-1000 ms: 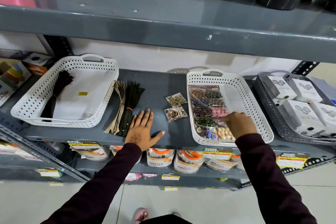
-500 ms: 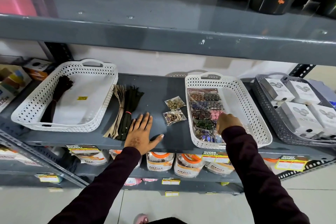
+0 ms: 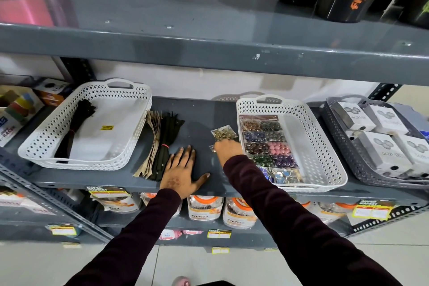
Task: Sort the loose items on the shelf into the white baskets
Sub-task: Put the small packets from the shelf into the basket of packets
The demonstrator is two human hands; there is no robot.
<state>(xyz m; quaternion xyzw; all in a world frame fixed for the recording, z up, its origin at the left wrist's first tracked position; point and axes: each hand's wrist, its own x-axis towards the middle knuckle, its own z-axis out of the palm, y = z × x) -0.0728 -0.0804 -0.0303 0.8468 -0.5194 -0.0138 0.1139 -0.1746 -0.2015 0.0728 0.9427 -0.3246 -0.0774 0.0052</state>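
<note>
Two white baskets stand on the grey shelf [image 3: 204, 114]. The left basket [image 3: 34, 144] holds a black zipper bundle [image 3: 76, 127]. In the right basket [image 3: 325, 144] lie sheets of coloured beads [image 3: 267, 141]. Between the baskets lie a beige zipper bundle [image 3: 153, 144], a dark zipper bundle [image 3: 166, 139] and a small bead packet [image 3: 222, 132]. My left hand [image 3: 182, 172] rests flat on the shelf beside the zippers, fingers spread. My right hand [image 3: 228, 150] covers a second bead packet [image 3: 211, 147] just in front of the first, fingers curled down onto it; only its corner shows.
A grey basket [image 3: 336, 139] of white boxes [image 3: 383, 118] stands at the right. Coloured boxes [image 3: 16, 104] sit at the far left. The upper shelf's edge [image 3: 209, 53] overhangs closely. Jars [image 3: 204, 209] fill the shelf below.
My right hand left the right basket and moved left onto the nearer bead packet on the shelf. My left hand stayed flat in place.
</note>
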